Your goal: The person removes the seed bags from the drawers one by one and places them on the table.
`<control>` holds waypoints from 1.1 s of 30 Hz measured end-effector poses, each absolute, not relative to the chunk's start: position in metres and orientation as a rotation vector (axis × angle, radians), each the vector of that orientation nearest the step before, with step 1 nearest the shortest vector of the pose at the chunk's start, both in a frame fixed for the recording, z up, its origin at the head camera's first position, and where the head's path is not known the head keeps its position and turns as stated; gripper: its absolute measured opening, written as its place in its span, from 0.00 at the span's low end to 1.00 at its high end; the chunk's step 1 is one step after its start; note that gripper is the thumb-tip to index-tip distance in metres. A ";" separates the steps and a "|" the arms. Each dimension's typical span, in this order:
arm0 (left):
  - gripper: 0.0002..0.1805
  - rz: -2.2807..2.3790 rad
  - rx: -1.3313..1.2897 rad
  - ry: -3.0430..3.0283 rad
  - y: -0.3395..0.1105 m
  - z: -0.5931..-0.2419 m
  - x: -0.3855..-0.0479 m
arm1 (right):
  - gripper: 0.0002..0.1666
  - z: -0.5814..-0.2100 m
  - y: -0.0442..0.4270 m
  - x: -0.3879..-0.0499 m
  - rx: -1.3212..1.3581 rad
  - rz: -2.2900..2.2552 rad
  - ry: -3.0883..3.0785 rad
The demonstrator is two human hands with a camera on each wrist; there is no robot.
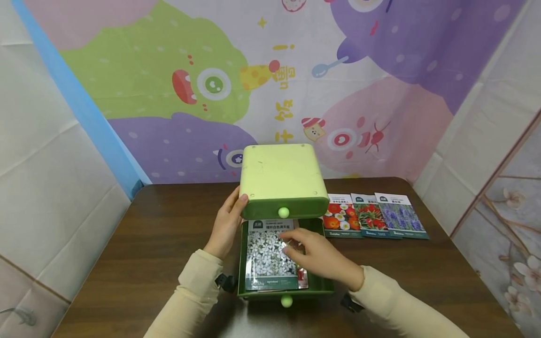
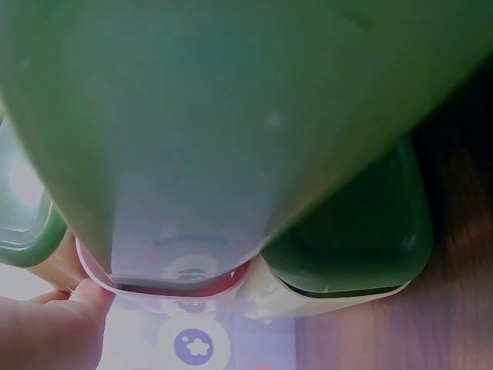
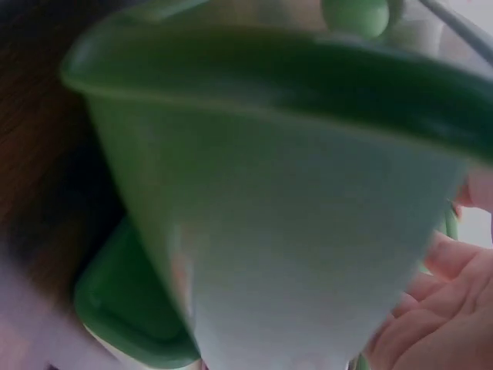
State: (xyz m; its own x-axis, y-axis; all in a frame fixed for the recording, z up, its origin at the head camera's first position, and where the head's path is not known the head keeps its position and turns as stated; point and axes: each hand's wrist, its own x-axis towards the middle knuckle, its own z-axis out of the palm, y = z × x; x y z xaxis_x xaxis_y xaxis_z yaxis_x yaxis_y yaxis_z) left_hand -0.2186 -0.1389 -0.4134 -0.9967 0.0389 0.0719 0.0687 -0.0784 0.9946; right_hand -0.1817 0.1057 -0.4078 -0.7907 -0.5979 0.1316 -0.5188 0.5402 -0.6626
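A small light-green drawer cabinet stands on the table, its top drawer pushed in. Below it a dark green drawer is pulled out toward me. Inside lies a flower seed packet with white blossoms, over at least one other packet with a red edge. My left hand rests against the cabinet's left side, thumb near its front corner. My right hand is above the packet with thumb and forefinger apart; whether the fingertips touch it, I cannot tell. In the right wrist view, the drawer's side partly hides the right hand.
Three seed packets, with poppy-like flowers, red flowers and purple flowers, lie overlapping right of the cabinet. A cartoon-printed cloth hangs behind the brown table. The open drawer's round knob projects toward me.
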 end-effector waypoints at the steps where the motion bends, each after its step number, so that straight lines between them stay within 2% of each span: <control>1: 0.34 -2.283 -0.119 -2.123 -0.139 -0.413 -0.219 | 0.24 -0.408 0.105 -0.182 -0.981 -1.042 2.675; 16: 0.34 -2.292 -0.124 -2.096 -0.138 -0.413 -0.219 | 0.44 -0.420 0.094 -0.188 -0.928 -0.585 2.798; 33: 0.34 -2.280 -0.134 -2.111 -0.139 -0.414 -0.219 | 0.50 -0.425 0.092 -0.187 -0.896 -0.441 2.862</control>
